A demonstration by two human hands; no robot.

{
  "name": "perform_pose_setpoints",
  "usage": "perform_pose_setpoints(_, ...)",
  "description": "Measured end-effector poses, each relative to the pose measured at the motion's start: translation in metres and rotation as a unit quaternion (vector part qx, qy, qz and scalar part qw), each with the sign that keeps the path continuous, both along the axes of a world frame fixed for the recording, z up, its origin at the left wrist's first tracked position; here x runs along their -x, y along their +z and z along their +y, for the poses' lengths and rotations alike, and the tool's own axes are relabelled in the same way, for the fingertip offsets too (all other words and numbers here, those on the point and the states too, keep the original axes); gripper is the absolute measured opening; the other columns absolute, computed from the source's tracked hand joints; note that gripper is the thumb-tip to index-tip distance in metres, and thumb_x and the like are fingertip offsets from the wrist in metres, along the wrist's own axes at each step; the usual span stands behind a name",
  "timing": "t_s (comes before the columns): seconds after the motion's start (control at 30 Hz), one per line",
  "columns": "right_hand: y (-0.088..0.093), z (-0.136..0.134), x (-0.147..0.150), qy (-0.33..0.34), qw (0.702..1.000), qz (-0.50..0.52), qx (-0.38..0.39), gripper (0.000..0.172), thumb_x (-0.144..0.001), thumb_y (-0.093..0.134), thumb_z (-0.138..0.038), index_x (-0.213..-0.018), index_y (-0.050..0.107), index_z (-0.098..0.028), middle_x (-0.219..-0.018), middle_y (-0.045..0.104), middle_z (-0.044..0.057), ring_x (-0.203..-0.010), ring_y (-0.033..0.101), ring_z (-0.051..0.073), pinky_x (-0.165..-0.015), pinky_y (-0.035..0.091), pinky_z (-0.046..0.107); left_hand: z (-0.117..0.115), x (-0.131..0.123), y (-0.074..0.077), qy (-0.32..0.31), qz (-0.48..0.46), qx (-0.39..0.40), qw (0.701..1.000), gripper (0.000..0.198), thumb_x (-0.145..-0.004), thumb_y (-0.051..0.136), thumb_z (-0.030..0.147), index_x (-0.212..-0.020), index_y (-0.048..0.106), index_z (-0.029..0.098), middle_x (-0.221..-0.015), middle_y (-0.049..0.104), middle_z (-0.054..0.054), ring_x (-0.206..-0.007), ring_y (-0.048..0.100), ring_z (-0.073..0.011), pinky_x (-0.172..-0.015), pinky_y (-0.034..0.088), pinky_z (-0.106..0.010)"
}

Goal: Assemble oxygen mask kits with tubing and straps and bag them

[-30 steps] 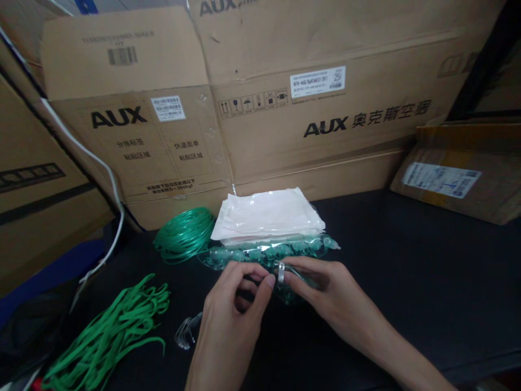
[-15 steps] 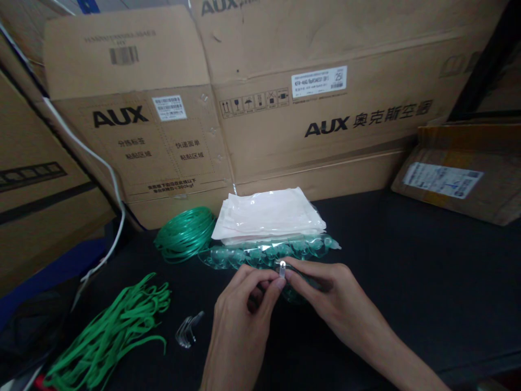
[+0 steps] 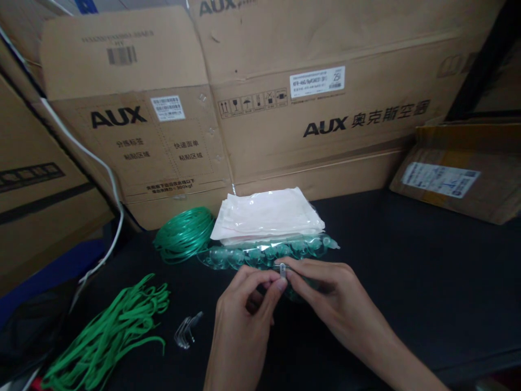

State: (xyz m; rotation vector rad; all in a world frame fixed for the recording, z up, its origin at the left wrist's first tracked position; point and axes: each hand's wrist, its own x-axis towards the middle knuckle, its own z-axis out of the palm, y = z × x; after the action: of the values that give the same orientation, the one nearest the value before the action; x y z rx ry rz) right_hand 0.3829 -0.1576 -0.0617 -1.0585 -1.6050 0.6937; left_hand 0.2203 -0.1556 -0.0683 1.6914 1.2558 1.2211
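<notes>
My left hand [image 3: 248, 304] is closed, with thumb and index fingertip pinching the lower end of a small, shiny metal strip [image 3: 283, 270]. From the other side my right hand [image 3: 325, 279] is closed too, thumb and index finger at the strip's upper part and on the edge of a translucent green mask [image 3: 293, 295]. Most of this mask is hidden under the fingers. Right behind the hands lies a row of nested translucent green masks [image 3: 254, 255]. Several bent metal strips [image 3: 187, 330] rest on the table left of my left hand.
A coil of green tubing [image 3: 185, 234] sits beside a stack of white packets [image 3: 268, 214]. Green elastic straps [image 3: 112, 336] lie in a heap at the left. Large cardboard boxes [image 3: 260, 136] wall the back of the black table [image 3: 427, 282], with a smaller box [image 3: 459, 171] at right.
Both hands stay nearly in place around the metal strip. The strip's bright glint has dulled as it tilts slightly. The whole view has shifted a little.
</notes>
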Motion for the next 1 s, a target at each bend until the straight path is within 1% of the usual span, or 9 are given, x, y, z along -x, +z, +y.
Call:
perform_pose_setpoints(0.1,0.003,-0.001,-0.001,0.001,1.000,-0.013,-0.012,0.025,-0.093,0.062,-0.020,-0.104,0.084,-0.020,-0.104,0.083,0.006,-0.092,0.078,0.022,-0.085,0.059,0.028,0.000,-0.001,-0.001,0.004,-0.017,0.006,1.000,0.017,-0.089,0.072,0.038,-0.089,0.079,0.022,-0.083,0.063,0.001,-0.050,0.052,-0.0065,-0.045,0.041,-0.017)
perform_pose_setpoints(0.23,0.005,-0.003,0.000,0.002,1.000,-0.025,-0.015,0.025,-0.096,0.059,-0.020,-0.101,0.084,-0.021,-0.101,0.083,0.005,-0.089,0.076,0.021,-0.082,0.056,0.027,0.001,0.001,-0.002,-0.022,-0.013,0.015,1.000,0.020,-0.090,0.071,0.039,-0.092,0.079,0.021,-0.085,0.063,0.000,-0.049,0.054,-0.0069,-0.043,0.042,-0.017)
perform_pose_setpoints(0.33,0.007,-0.004,0.000,0.002,0.999,-0.046,0.027,0.027,-0.098,0.057,-0.024,-0.098,0.083,-0.020,-0.096,0.082,0.004,-0.081,0.073,0.021,-0.074,0.054,0.028,0.000,0.001,0.001,-0.041,0.004,0.021,0.999,0.019,-0.091,0.069,0.039,-0.092,0.078,0.022,-0.087,0.064,-0.001,-0.052,0.056,-0.0075,-0.046,0.044,-0.018)
perform_pose_setpoints(0.47,0.009,-0.003,-0.004,-0.023,0.994,-0.073,0.082,0.026,-0.097,0.056,-0.028,-0.098,0.081,-0.020,-0.092,0.080,0.005,-0.089,0.072,0.025,-0.080,0.053,0.031,0.000,0.001,0.005,-0.062,0.042,0.016,0.997,0.018,-0.094,0.066,0.037,-0.090,0.076,0.022,-0.087,0.064,-0.001,-0.058,0.059,-0.0098,-0.051,0.046,-0.019)
perform_pose_setpoints(0.6,0.013,-0.001,-0.009,0.027,0.991,-0.094,0.093,0.030,-0.101,0.052,-0.030,-0.094,0.080,-0.021,-0.085,0.077,0.002,-0.086,0.071,0.023,-0.081,0.052,0.030,0.003,0.008,0.005,-0.017,0.113,-0.089,0.989,0.007,-0.092,0.070,0.030,-0.096,0.072,0.025,-0.092,0.066,-0.001,-0.068,0.063,-0.0130,-0.056,0.050,-0.020)
perform_pose_setpoints(0.67,0.015,-0.001,-0.010,0.040,0.991,-0.089,0.093,0.029,-0.101,0.053,-0.032,-0.095,0.080,-0.022,-0.086,0.077,0.000,-0.084,0.070,0.021,-0.082,0.051,0.030,0.005,0.013,0.006,-0.023,0.148,-0.166,0.975,0.015,-0.093,0.070,0.024,-0.107,0.072,0.028,-0.107,0.069,-0.002,-0.088,0.068,-0.0168,-0.073,0.057,-0.024)
perform_pose_setpoints(0.77,0.018,-0.002,-0.012,0.058,0.991,-0.073,0.096,0.027,-0.100,0.055,-0.034,-0.097,0.080,-0.024,-0.090,0.078,0.000,-0.085,0.070,0.020,-0.085,0.050,0.029,0.006,0.020,0.007,-0.080,0.169,-0.239,0.953,0.028,-0.095,0.068,0.019,-0.120,0.069,0.032,-0.123,0.071,-0.002,-0.112,0.068,-0.0196,-0.097,0.056,-0.032)
perform_pose_setpoints(0.87,0.019,-0.002,-0.013,0.062,0.992,-0.053,0.099,0.024,-0.100,0.056,-0.034,-0.094,0.076,-0.022,-0.090,0.077,0.001,-0.085,0.069,0.020,-0.082,0.050,0.028,0.007,0.023,0.009,-0.100,0.181,-0.258,0.944,0.039,-0.090,0.076,0.021,-0.126,0.066,0.031,-0.120,0.075,-0.002,-0.110,0.071,-0.0205,-0.097,0.058,-0.033)
perform_pose_setpoints(1.0,0.019,-0.003,-0.013,0.062,0.987,-0.015,0.148,0.022,-0.098,0.060,-0.043,-0.094,0.064,-0.022,-0.076,0.071,-0.001,-0.070,0.064,0.017,-0.064,0.048,0.025,0.008,0.024,0.009,-0.093,0.199,-0.260,0.940,0.042,-0.087,0.079,0.021,-0.127,0.068,0.031,-0.123,0.076,-0.003,-0.112,0.072,-0.0229,-0.097,0.059,-0.036)
